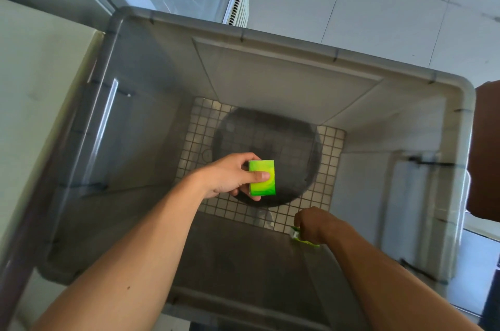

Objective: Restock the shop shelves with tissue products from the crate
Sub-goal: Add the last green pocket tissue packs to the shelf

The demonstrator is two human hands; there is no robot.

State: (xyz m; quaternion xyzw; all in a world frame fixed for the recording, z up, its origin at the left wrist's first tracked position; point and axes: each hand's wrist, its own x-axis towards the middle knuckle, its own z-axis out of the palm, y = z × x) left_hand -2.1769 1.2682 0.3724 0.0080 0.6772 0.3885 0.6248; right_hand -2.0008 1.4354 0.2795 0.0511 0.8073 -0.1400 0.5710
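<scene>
Left hand (230, 176) pinches green tissue pack (262, 177) mid-frame inside crate (270, 41). Right hand (311, 225), lower right, fingers curled round second pack (303, 240). Packs look light, squishy, wrapper probably slick; grab across short sides.

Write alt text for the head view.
Both hands reach into a clear plastic crate: the left hand holds a green tissue pack, and the right hand grips another green pack near the bottom.
</scene>
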